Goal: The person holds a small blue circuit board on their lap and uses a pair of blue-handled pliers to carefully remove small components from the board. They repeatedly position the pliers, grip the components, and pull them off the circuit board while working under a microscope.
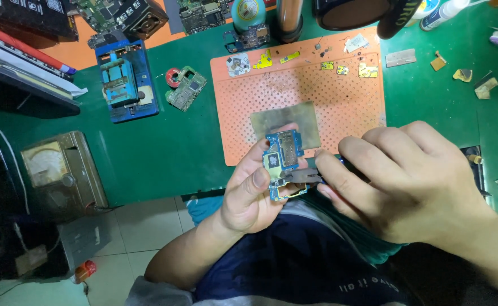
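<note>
head view: my left hand (pixel 248 192) grips a blue phone circuit board (pixel 283 161); my right hand (pixel 407 181) pinches its edge part, apparently mid-disassembly; prying next needs gentle, steady force.

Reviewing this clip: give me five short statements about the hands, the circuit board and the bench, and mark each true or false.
1. The left hand holds a small blue circuit board. True.
2. The right hand rests flat on the green bench mat, away from the board. False: it is raised at the board's right edge, fingertips at a dark part there.
3. An orange perforated mat lies on the bench beyond the hands. True.
4. The blue holder jig sits on the orange mat. False: it stands left of it, on the green mat.
5. The orange mat bears nothing. False: small yellow parts and a grey metal sheet lie on it.
</note>
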